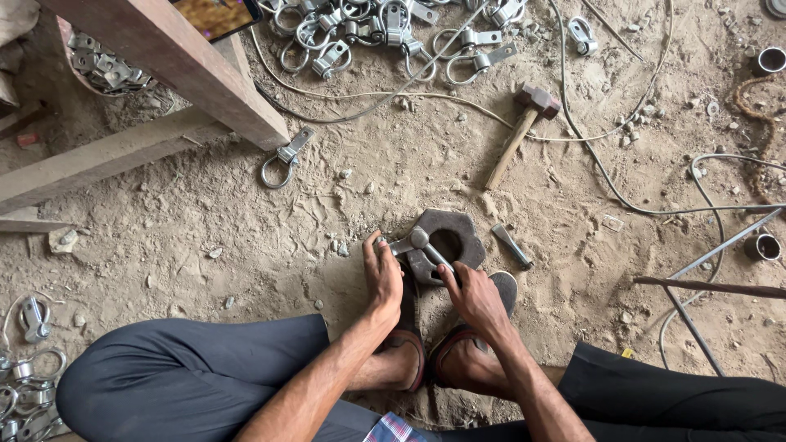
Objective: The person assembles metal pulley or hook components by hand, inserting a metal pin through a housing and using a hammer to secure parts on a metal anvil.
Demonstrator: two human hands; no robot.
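- Small pile (29, 385) of finished-looking clamps lies far left; one loose clamp (282, 160) lies by the beam (176, 57).
- Left hand (383, 274) pinches the clamp piece (417, 243) narrowly, seating it on the block (446, 237).
- Right hand (475, 299) steadies that piece; its grip I cannot tell.
- Punch (512, 245) and hammer (524, 131) lie untouched: striking looks not yet done.
- Big pile (385, 33) lies at the top.

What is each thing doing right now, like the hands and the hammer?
left hand: gripping the end of the metal clamp piece
right hand: fingers pressed on it
metal block: flat on the dirt, under the piece
hammer: lying untouched
finished clamps: piled up
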